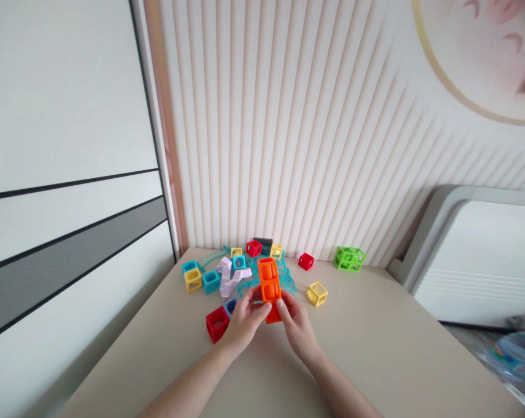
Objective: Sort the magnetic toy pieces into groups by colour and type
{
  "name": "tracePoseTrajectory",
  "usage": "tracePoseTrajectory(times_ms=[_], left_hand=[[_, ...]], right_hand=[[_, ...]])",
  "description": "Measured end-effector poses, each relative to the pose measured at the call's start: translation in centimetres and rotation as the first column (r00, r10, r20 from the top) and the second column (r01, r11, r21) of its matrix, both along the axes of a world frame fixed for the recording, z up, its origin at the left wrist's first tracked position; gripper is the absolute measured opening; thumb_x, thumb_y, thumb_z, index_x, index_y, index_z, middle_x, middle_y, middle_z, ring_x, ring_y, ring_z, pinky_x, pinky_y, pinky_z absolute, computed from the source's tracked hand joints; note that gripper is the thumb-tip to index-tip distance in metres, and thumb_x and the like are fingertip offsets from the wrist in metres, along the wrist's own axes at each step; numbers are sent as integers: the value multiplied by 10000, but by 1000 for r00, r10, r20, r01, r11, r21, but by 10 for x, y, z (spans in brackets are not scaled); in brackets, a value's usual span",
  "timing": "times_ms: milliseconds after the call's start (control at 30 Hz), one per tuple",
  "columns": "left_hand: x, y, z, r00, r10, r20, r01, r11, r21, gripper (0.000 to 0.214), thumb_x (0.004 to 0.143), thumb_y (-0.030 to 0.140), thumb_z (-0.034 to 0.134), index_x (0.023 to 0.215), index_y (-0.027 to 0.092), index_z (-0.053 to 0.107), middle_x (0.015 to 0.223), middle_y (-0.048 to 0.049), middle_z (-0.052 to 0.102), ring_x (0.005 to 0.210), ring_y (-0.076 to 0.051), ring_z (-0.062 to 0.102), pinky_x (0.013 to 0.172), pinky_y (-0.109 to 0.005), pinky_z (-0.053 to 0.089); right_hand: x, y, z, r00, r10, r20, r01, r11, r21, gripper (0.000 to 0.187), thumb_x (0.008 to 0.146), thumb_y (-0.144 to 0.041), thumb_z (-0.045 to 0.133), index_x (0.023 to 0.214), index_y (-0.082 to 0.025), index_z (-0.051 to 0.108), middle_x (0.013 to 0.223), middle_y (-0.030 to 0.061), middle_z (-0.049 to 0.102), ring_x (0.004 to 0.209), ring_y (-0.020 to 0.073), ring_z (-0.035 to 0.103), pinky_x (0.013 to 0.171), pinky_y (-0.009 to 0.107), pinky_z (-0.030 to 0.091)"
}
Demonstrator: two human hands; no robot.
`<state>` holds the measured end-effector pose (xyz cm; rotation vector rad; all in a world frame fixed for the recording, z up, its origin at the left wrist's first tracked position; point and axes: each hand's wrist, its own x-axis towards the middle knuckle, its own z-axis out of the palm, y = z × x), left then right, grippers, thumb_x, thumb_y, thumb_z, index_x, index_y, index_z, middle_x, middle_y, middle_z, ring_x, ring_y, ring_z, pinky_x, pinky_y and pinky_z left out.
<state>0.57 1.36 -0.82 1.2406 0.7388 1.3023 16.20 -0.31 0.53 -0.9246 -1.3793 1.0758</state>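
Observation:
An orange block stack [270,284], made of hollow cube frames joined end to end, is held upright over the beige table [375,348]. My left hand [243,323] grips its lower left side and my right hand [296,323] pinches its lower right side. A red hollow cube [217,323] lies just left of my left hand, with a blue piece [230,305] behind it. A yellow cube [317,294] sits to the right of my right hand.
Behind the stack lie teal [210,281], yellow [192,280], red [254,248] and purple [228,277] pieces with clear teal track parts. A red cube [306,261] and a green double cube [350,258] sit by the ribbed wall. A white bed frame [471,255] is at right.

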Motion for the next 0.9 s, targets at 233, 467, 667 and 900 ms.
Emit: tracePoseTrajectory(times_ms=[233,467,667,900], left_hand=[[-2,2,4,993,105,-51,-103,994,36,477,812,385,781,1222,185,639,1206,-128,721,1104,-296,694,962,-431,560],[-1,3,4,985,168,-42,-167,985,31,484,818,416,769,1218,189,622,1223,-131,708,1087,-299,703,932,-430,577],[-1,0,-1,997,58,-50,-56,998,40,501,855,408,742,1288,218,578,1320,-120,668,1269,-309,613,1064,-451,514],[1,-12,2,995,-54,-82,60,995,81,559,924,418,662,1421,228,492,1502,-128,542,1430,-316,464,1181,-462,407]], right_hand=[[2,2,-12,917,-299,266,227,936,268,371,980,-442,582,1262,-215,662,1163,116,722,992,262,701,850,383,591],[-1,-4,-8,852,-350,389,189,899,396,411,965,-334,593,1359,-217,585,1156,108,699,1000,252,690,870,370,588],[-6,-13,-3,781,-324,534,125,919,375,368,890,-249,637,1257,-234,603,1101,84,683,986,260,678,861,377,584],[1,-8,0,716,-473,513,302,873,383,337,839,-303,715,1157,-216,646,1023,78,704,904,267,676,805,382,577]])
